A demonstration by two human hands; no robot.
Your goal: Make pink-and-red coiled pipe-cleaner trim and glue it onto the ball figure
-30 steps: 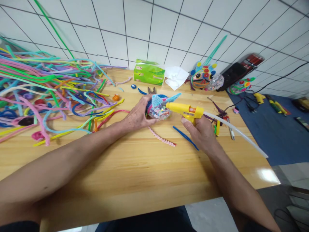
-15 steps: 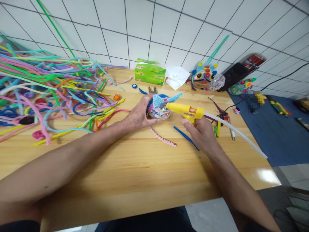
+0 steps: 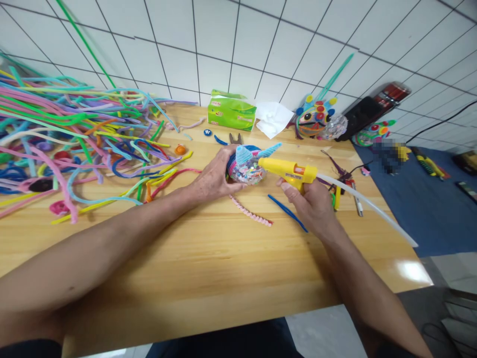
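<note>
My left hand (image 3: 218,176) is closed around the left side of a round craft ornament (image 3: 246,171), a clear ball with colourful bits inside, wrapped in blue and pink pipe cleaner. Two light blue ear-like cones stick up from it. In my right hand (image 3: 311,199) is a yellow hot glue gun (image 3: 288,169), a long white glue stick (image 3: 368,209) trailing from its back. Its nozzle points left, close by the right ear of the ornament; whether it touches cannot be made out. Below lie a pink braided strip (image 3: 251,211) and a blue pipe cleaner (image 3: 287,213).
Many loose pipe cleaners (image 3: 85,119) cover the table's left side. Behind the ornament are pliers (image 3: 235,139), a green tissue pack (image 3: 231,113) and a white tissue (image 3: 274,119). A finished animal-face ornament (image 3: 316,119) stands back right, near a blue mat (image 3: 428,199).
The glue gun and my right hand have shifted very slightly right, away from the ornament. My left hand and the ornament stay where they were.
</note>
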